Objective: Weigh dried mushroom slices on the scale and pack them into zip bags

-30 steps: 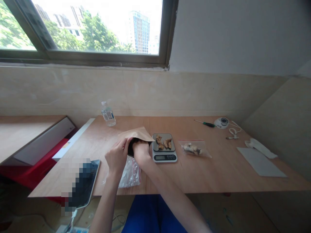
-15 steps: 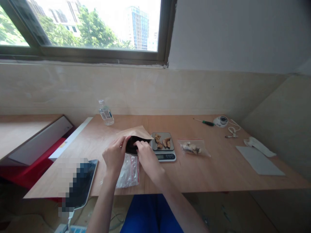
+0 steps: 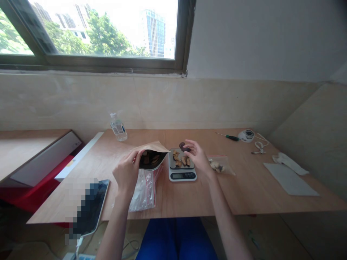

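Left hand (image 3: 127,172): fingers clamped on the near rim of the paper bag (image 3: 151,154), holding its mouth open toward the camera; dark pieces show inside.
Right hand (image 3: 198,156): fingertips pinched on one dark piece (image 3: 184,147), held just above the back edge of the scale (image 3: 182,169).
Scale: on the table (image 3: 244,187), just right of the bag; several tan pieces lie on its pan; display too small to read.
Empty zip bags (image 3: 143,187): clear, red-striped, lying flat under and in front of the paper bag.
Filled zip bag (image 3: 220,165): right of the scale, partly behind the right hand, holds pale pieces.
Bottle (image 3: 118,127): upright, far left of the table.
Screwdriver (image 3: 228,137): far right, near the wall.
Tablet (image 3: 90,207): at the near left edge, blurred.
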`<control>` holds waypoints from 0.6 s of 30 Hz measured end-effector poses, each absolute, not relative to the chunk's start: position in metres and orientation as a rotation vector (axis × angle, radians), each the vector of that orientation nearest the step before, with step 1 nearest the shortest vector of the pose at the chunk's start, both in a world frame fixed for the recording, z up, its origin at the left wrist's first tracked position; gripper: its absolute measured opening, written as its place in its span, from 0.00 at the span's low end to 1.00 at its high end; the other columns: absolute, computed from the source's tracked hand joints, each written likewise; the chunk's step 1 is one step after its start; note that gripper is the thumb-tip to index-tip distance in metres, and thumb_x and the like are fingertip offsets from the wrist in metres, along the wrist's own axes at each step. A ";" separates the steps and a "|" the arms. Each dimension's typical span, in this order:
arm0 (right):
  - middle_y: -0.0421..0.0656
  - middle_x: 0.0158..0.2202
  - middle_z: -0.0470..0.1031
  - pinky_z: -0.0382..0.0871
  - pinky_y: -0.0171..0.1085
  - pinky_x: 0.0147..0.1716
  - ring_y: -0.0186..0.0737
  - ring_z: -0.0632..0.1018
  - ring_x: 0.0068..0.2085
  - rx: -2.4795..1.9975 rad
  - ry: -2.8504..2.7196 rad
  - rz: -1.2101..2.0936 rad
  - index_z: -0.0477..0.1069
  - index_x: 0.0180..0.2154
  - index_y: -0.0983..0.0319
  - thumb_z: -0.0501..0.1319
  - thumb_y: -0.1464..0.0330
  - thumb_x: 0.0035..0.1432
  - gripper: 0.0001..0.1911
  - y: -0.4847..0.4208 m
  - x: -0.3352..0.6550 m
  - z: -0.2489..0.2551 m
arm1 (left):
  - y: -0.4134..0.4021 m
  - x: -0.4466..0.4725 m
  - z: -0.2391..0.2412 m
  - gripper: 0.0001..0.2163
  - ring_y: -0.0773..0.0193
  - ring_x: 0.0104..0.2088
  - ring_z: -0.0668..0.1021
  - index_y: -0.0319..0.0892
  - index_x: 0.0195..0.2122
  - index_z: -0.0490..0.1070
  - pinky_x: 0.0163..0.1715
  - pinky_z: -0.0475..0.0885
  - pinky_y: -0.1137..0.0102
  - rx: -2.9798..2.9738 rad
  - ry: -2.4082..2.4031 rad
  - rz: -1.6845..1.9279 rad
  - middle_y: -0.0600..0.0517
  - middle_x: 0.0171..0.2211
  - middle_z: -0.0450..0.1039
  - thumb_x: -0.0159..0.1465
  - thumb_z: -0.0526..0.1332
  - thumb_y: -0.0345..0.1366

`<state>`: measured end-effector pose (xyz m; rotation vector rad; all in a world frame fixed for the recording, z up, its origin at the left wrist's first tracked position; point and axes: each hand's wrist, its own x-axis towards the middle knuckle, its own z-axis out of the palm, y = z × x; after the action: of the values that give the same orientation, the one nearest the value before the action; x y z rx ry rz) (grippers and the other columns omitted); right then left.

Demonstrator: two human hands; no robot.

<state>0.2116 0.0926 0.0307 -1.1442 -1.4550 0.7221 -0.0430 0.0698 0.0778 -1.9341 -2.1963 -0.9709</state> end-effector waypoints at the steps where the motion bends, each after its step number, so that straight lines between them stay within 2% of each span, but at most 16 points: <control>1: 0.47 0.41 0.74 0.70 0.38 0.45 0.38 0.76 0.44 -1.237 -1.528 0.673 0.63 0.51 0.64 0.57 0.77 0.52 0.23 0.106 0.215 0.021 | 0.070 -0.042 0.078 0.17 0.62 0.34 0.76 0.50 0.38 0.75 0.25 0.54 0.73 -1.936 -2.196 -0.977 0.52 0.35 0.77 0.64 0.49 0.50; 6: 0.48 0.40 0.77 0.66 0.36 0.45 0.37 0.76 0.43 -1.511 -1.932 0.507 0.69 0.47 0.66 0.52 0.83 0.51 0.21 0.142 0.217 -0.005 | 0.070 -0.043 0.080 0.15 0.62 0.34 0.76 0.51 0.38 0.75 0.25 0.55 0.73 -1.936 -2.214 -0.989 0.53 0.36 0.77 0.64 0.51 0.49; 10: 0.45 0.38 0.79 0.65 0.38 0.46 0.39 0.77 0.41 -1.502 -1.995 0.453 0.74 0.39 0.62 0.54 0.76 0.55 0.13 0.138 0.220 0.000 | 0.069 -0.045 0.080 0.15 0.63 0.34 0.76 0.51 0.39 0.75 0.25 0.56 0.73 -1.974 -2.217 -1.011 0.54 0.37 0.77 0.64 0.51 0.48; 13: 0.43 0.36 0.79 0.64 0.40 0.47 0.40 0.76 0.41 -1.387 -1.874 0.396 0.75 0.34 0.61 0.55 0.73 0.56 0.10 0.120 0.220 0.017 | 0.070 -0.044 0.080 0.14 0.63 0.34 0.76 0.51 0.38 0.75 0.25 0.56 0.73 -1.958 -2.218 -1.019 0.53 0.36 0.77 0.63 0.52 0.48; 18: 0.41 0.35 0.77 0.69 0.33 0.38 0.35 0.77 0.37 -0.996 -1.807 0.751 0.74 0.36 0.62 0.50 0.74 0.59 0.13 0.070 0.184 0.066 | 0.070 -0.040 0.080 0.15 0.62 0.33 0.76 0.50 0.38 0.75 0.24 0.55 0.74 -1.958 -2.228 -1.004 0.52 0.34 0.77 0.63 0.52 0.49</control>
<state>0.1843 0.0699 0.0661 -0.9959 -1.8074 0.7515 -0.0397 0.0703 0.0795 -1.9585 -2.2276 -1.0038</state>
